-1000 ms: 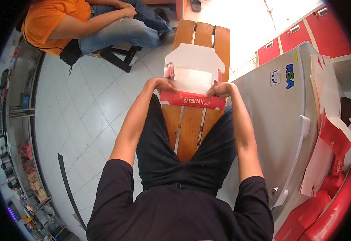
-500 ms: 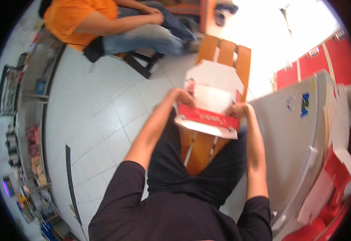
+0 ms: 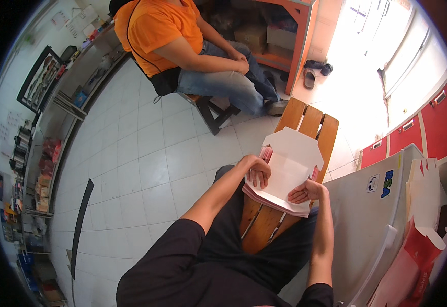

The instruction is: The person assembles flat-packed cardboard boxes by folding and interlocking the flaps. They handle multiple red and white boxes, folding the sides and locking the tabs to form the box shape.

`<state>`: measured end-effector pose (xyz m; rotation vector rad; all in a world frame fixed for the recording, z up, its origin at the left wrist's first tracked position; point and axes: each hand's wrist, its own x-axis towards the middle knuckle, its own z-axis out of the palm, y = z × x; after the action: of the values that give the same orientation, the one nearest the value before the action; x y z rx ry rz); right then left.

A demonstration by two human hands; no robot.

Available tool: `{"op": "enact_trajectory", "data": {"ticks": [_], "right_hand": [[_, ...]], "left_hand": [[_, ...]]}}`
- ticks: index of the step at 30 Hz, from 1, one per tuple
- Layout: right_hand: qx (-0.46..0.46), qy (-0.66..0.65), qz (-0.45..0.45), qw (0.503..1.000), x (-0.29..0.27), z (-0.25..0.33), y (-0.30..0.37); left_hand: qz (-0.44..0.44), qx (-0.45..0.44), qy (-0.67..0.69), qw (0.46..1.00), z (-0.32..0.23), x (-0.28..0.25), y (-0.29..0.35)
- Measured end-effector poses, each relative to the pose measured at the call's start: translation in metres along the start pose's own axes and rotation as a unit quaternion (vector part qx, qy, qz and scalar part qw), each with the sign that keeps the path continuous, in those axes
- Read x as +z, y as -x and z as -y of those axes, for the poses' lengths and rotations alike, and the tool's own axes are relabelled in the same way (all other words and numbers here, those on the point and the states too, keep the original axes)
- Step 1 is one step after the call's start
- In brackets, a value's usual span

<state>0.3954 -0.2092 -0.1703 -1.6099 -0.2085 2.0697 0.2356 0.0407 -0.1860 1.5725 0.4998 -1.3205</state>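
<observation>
A part-folded cardboard box (image 3: 287, 171), white inside with red at its sides, lies on a slatted wooden bench (image 3: 313, 123) between my knees. Its large lid panel points away from me. My left hand (image 3: 258, 171) bends over the box's left side, fingers stretched down flat on the white inner face. At the right side, my right hand (image 3: 307, 192) lays its straightened fingers on the near right part of the panel. Both thumbs are hidden. The near edge looks layered, and I cannot tell whether more sheets lie underneath.
A person in an orange top (image 3: 162, 36) sits on a stool (image 3: 215, 115) at the far left. Close on my right stands a grey fridge (image 3: 356, 204), with red and white cardboard (image 3: 422, 250) beside it. Loaded shelves (image 3: 47, 169) line the left wall.
The red front wall, upright before under my fingers, now lies folded down with its white face up. My fingers have gone from gripping it to lying flat. My view has shifted.
</observation>
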Motion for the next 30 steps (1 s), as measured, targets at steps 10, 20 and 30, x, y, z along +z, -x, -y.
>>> {"op": "enact_trajectory", "data": {"ticks": [10, 20, 30], "right_hand": [[-0.201, 0.389, -0.237, 0.867, 0.080, -0.025, 0.028], [-0.344, 0.470, -0.291, 0.759, 0.113, -0.051, 0.024], [-0.229, 0.373, -0.209, 0.874, 0.081, -0.024, 0.037]], "left_hand": [[-0.297, 0.122, -0.318, 0.892, -0.013, 0.074, 0.045], [-0.362, 0.285, -0.409, 0.788, 0.023, 0.115, 0.019], [-0.295, 0.333, -0.316, 0.838, 0.008, 0.079, 0.025]]}}
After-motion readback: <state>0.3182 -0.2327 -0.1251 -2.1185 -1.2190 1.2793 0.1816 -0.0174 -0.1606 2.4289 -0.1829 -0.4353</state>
